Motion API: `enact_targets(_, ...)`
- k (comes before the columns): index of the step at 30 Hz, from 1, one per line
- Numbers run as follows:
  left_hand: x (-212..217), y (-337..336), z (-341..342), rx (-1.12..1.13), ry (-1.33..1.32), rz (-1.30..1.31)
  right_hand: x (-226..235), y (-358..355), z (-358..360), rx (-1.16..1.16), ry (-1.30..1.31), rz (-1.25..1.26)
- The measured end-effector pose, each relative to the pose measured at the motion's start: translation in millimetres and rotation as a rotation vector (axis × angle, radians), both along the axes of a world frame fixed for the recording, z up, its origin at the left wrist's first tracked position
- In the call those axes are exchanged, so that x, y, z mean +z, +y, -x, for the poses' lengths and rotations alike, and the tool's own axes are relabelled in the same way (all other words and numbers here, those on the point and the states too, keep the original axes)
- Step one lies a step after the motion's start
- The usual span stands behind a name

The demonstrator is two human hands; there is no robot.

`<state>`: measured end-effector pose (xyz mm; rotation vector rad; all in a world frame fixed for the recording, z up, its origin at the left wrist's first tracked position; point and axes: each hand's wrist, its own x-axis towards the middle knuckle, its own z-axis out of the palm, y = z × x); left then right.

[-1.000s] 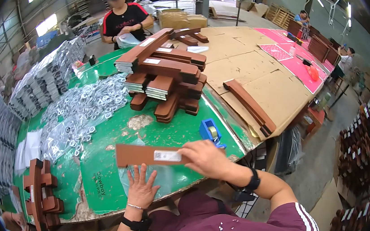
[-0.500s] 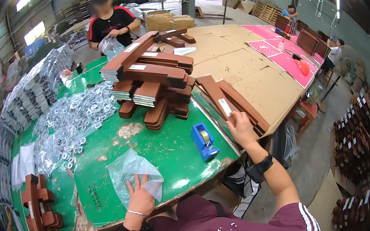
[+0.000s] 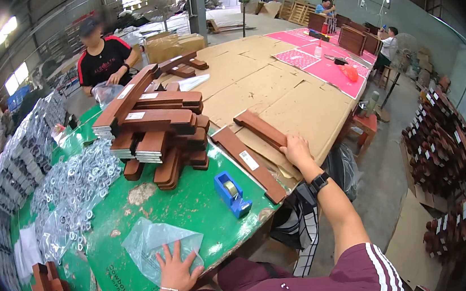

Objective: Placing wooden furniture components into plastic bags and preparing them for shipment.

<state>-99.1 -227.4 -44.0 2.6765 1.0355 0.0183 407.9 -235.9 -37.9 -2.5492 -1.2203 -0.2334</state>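
Left hand (image 3: 175,272) is spread wide, fingers apart, palm down on a clear plastic bag (image 3: 147,245) near the bench's (image 3: 195,215) front edge; nothing is gripped, & the bag is prob. pressed so it won't slide. Right hand (image 3: 297,151) is reached out, fingers part-bent at the near end of a long brown slat (image 3: 261,130) lying on the cardboard (image 3: 307,95); contact seems likely, but whether it's firmly grasped can't be told. Betw. bag & cardboard, a labelled slat (image 3: 249,163) is laid lengthwise, sticker up, presumably so it's readable & in easy reach. Blue tape dispenser (image 3: 231,194) is set just beside it, w/in reach too. Farther back, slats are piled crosswise in a stack (image 3: 165,117), prob. for stability; metal rings (image 3: 78,184) are heaped to its left.
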Motion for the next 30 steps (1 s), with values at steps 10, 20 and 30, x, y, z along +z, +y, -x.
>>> enact_targets(10, 2, 7, -5, 0.024, -0.048, -0.113, 59, -19, 33, 0.222, 0.119, -0.809)
enact_targets(20, -21, -2, 11, 0.037, -0.107, -0.220, 88, -10, 330, 1.521, 0.817, 0.050)
enact_targets(30, 0, -34, 70, -0.053, -0.175, -0.276, 15, 44, 332, 1.511, 0.617, 0.223)
